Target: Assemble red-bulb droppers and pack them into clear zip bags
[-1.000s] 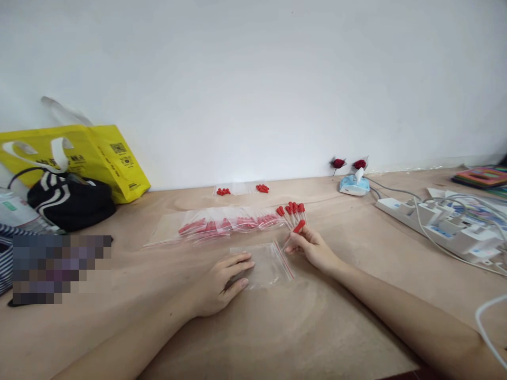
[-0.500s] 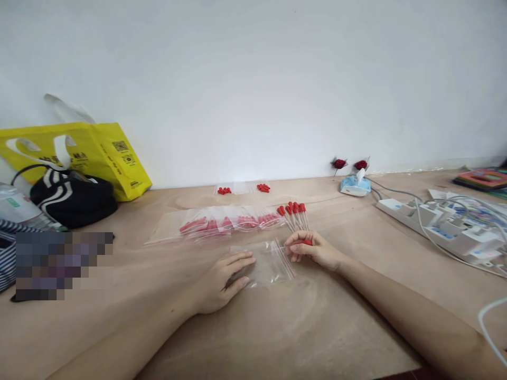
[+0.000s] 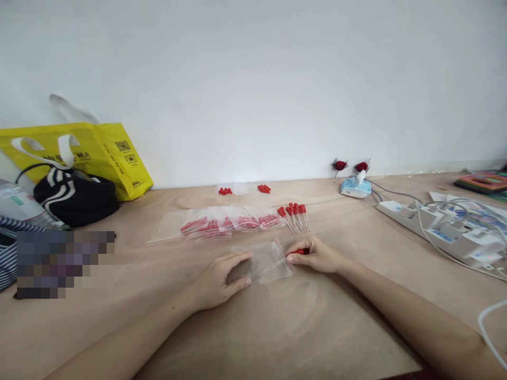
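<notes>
A clear zip-lock bag [image 3: 263,266] lies flat before me, its red-lined mouth to the right. My left hand [image 3: 219,279] rests over the bag's closed end, thumb and fingers apart. At the mouth, my right hand [image 3: 317,256] pinches a dropper [image 3: 300,252] by its red rubber bulb. The dropper's thin clear tube points left into the bag. Beyond that hand lies a bunch of droppers [image 3: 296,216] with red bulbs toward the wall. Left of them, several overlapping zip-lock bags [image 3: 209,224] have red-bulbed droppers inside.
Two groups of red bulbs [image 3: 225,191] lie on clear bags by the wall. A yellow bag [image 3: 130,163] and black pouch [image 3: 79,198] stand left. To the right are a blue tissue pack [image 3: 354,189], a power strip [image 3: 428,224] with cables, and two dark red flowers [image 3: 362,167].
My right hand has moved down and slightly right, taking the dropper's tube to the bag's mouth and inside. My left hand has barely moved.
</notes>
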`<control>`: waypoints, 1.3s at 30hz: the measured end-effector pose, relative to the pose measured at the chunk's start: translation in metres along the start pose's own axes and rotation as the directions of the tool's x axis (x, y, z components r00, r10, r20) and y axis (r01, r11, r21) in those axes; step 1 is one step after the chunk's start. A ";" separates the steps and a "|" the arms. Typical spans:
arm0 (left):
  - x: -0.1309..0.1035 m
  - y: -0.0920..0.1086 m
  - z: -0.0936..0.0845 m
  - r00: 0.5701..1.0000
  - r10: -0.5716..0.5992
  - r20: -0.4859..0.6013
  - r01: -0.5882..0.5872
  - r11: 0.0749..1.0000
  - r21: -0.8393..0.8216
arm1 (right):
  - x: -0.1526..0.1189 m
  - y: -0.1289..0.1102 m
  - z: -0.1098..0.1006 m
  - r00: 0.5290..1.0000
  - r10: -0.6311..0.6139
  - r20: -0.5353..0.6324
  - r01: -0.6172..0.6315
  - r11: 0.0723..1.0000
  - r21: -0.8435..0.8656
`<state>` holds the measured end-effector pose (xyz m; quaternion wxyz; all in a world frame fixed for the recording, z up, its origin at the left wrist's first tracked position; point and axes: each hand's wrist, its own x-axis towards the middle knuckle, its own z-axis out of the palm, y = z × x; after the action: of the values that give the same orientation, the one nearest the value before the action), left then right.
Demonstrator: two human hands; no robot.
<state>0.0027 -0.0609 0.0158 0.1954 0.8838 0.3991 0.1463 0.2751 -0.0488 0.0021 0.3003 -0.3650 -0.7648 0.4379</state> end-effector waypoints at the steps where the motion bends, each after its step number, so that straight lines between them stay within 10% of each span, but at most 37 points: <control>1: 0.000 0.000 0.000 1.000 0.007 -0.002 -0.007 1.000 -0.002 | -0.001 -0.003 0.000 0.999 -0.023 0.044 0.023 1.000 -0.011; 11: 0.000 -0.004 0.003 0.998 0.051 -0.044 -0.052 0.999 -0.015 | -0.002 0.009 0.013 0.993 0.111 -0.048 -0.098 0.971 0.219; 21: 0.002 -0.004 0.003 0.996 0.087 -0.024 -0.087 0.996 -0.010 | 0.015 0.005 0.022 0.960 -0.239 -0.147 0.191 0.940 -0.284; 39: 0.009 -0.010 0.015 0.988 0.064 -0.138 -0.062 0.998 0.019 | 0.010 0.010 -0.002 0.957 -0.187 -0.222 0.137 0.965 -0.223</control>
<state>0.0081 -0.0512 -0.0011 0.1559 0.8852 0.3846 0.2102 0.2740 -0.0363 -0.0046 0.3868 -0.3802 -0.7912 0.2828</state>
